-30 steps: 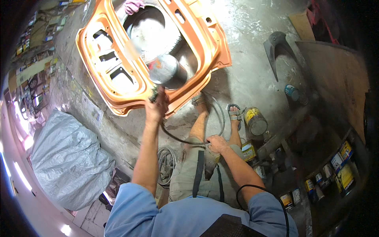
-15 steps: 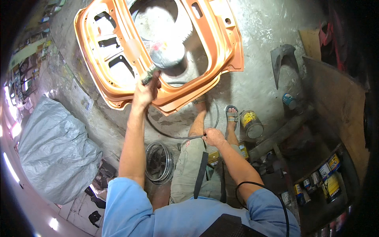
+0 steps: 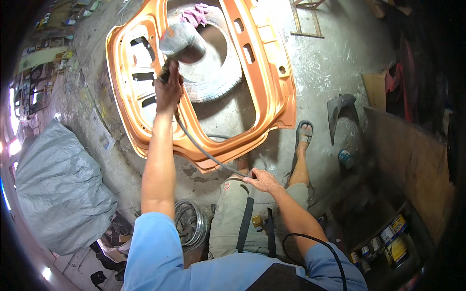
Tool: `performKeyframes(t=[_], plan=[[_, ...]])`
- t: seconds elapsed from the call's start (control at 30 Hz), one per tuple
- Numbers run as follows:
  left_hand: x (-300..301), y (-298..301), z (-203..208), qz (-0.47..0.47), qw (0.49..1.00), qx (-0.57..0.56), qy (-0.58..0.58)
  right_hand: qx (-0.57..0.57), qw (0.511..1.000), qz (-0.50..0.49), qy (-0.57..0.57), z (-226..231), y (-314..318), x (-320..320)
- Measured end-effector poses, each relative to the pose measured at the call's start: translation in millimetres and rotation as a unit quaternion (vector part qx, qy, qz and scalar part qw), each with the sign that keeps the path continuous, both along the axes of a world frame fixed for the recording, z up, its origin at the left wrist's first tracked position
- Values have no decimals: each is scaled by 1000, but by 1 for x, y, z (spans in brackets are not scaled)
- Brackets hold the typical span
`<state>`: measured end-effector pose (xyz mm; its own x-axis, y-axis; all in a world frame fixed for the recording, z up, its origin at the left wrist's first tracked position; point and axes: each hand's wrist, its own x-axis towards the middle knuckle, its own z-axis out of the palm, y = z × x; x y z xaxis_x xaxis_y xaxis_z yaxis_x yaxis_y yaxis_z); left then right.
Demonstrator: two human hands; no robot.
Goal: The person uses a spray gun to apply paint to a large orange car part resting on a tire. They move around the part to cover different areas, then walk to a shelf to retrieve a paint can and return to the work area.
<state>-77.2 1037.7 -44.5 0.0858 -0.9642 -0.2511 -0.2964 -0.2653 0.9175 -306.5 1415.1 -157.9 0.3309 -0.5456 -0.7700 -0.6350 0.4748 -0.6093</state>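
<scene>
While hands [image 3: 168, 92] sit apart, hose [image 3: 206, 153] runs between.

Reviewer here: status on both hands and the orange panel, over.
Left hand gripping spray gun over orange panel. Right hand on hose. Tyre visible through panel opening. Hose crosses panel's near edge.

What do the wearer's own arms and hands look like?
Plain light-blue short sleeves: left sleeve, right sleeve. Forearms are uncovered below them. Left hand and right hand are bare: no gloves, and I see no watch or band. A thin black cable loops across the right arm near the sleeve.
</scene>
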Motion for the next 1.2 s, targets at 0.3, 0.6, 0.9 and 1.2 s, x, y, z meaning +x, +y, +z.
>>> performKeyframes(t=[0.3, 0.6, 0.9, 1.2], plan=[[-79, -134, -12, 143, 986, -85, 32, -40, 997, -62, -27, -33, -44, -64], [-49, -35, -25, -77, 986, 28, -144, 131, 984, 101, -63, -35, -10, -98], [-28, 130, 19, -188, 937, 294, -30, 274, 926, 250, -71, 3, 90, -96], [-82, -10, -13, -119, 975, -60, -177, -103, 993, 64, 6, 39, 13, -170]])
